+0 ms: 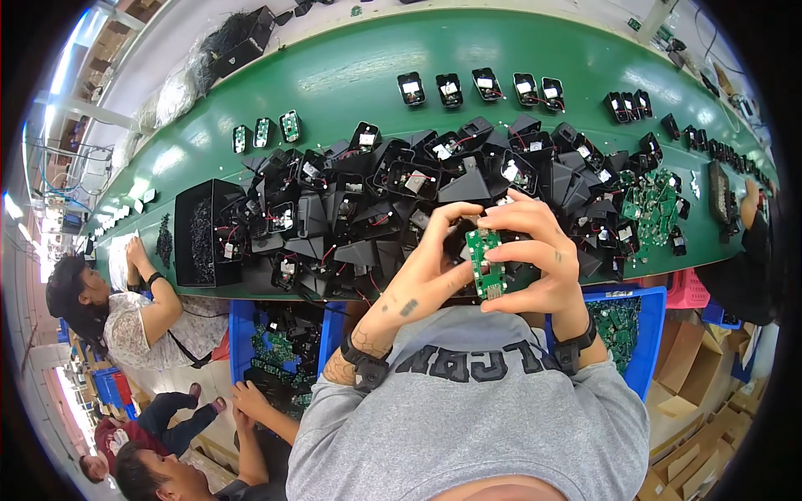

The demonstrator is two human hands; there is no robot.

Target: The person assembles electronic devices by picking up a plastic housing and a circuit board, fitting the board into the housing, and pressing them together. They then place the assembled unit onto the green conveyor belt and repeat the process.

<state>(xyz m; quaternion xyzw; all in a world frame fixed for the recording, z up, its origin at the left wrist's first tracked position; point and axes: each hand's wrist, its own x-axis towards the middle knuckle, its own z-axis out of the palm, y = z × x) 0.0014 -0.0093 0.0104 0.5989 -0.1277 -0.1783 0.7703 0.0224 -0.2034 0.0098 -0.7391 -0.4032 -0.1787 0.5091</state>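
A green circuit board [483,257] is held upright in front of my chest, near the table's front edge. My left hand [430,271] grips its left side, the thumb at the edge and the index finger curved over the top. From the right, my right hand [539,259] closes on the same board, fingers along its side and thumb by its lower end. Just beyond my hands lies a wide heap of black plastic housings [409,179], several with red wires and white-labelled parts inside. Part of the heap is hidden behind my hands.
Loose green boards [652,209] lie piled at right. A black box [192,250] of small dark parts stands left. Blue bins [654,342] with boards flank me. Open housings [484,83] line the green table [351,71]. Co-workers sit at left [125,309] and lower left [167,476].
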